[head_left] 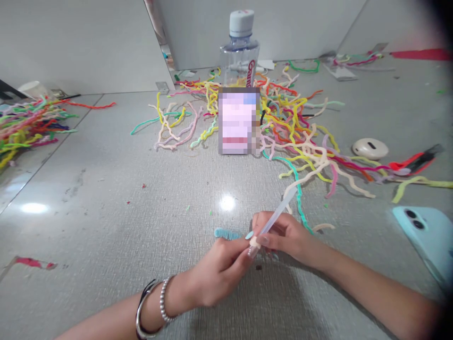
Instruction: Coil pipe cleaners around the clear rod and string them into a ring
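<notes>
- Apparently partway through the work: can see a bit of cream strip (255, 242) gathered at the lower end of a pale stick (278, 211), with the long upper part bare.
- Cannot tell how much remains, with the cream strip mostly hidden by fingers.
- Can see one blue fuzzy piece (226, 233) on the desk (141, 245), just beyond the left hand (215, 269); perhaps already formed.
- Find the stick between both hands, slanting up and away to the right.
- With the left hand, pinching the stick's lower end, fingers closed together.
- With the right hand (293, 236), pressing thumb and finger in from the other side, no gap visible, seemingly on the cream strip.
- Count one bottle (237, 56), one blurred screen (235, 120) before it, one blue phone (424, 241), one white oval case (370, 148).
- Count two main heaps of pipe cleaners (320, 156), too tangled to number singly.
</notes>
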A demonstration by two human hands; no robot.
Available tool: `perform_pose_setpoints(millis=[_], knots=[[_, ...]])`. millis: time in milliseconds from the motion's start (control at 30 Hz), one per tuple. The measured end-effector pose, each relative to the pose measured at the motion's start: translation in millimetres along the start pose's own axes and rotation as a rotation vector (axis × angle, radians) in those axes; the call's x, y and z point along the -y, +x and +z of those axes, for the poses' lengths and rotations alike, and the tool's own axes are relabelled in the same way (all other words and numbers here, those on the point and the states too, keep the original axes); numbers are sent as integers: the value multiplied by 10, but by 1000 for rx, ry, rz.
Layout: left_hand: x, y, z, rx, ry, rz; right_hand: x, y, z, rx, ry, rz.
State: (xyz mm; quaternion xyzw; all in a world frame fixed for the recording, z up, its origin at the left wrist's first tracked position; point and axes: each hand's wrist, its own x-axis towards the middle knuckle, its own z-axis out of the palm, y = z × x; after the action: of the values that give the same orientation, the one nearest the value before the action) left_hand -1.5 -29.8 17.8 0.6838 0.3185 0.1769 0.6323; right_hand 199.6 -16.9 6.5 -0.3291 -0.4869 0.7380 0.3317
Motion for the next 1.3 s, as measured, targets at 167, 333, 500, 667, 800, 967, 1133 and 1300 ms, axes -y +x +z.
perform_pose_setpoints(millis=[167, 333, 500, 667, 800, 967, 1133, 1300], knots=[[3, -5, -16, 19, -48, -57, -3, -11, -8, 18, 2, 23], [10, 2, -14, 16, -98, -124, -14, -13, -11, 55, -65, -23], [-27, 8, -4, -16, -81, -70, 9, -16, 18, 16, -15, 46], [-4, -2, 12, -105, -117, -24, 36, -23, 26, -23, 33, 68], [29, 12, 43, -143, -189, -38, 29, -32, 14, -26, 80, 35], [36, 45, 82, -202, -262, -28, 12, -29, 18, -38, 92, -25], [46, 55, 88, -232, -308, -84, 17, -21, 35, -77, 85, -16], [63, 65, 32, -202, -222, -125, 54, 2, 32, -45, 72, 42]])
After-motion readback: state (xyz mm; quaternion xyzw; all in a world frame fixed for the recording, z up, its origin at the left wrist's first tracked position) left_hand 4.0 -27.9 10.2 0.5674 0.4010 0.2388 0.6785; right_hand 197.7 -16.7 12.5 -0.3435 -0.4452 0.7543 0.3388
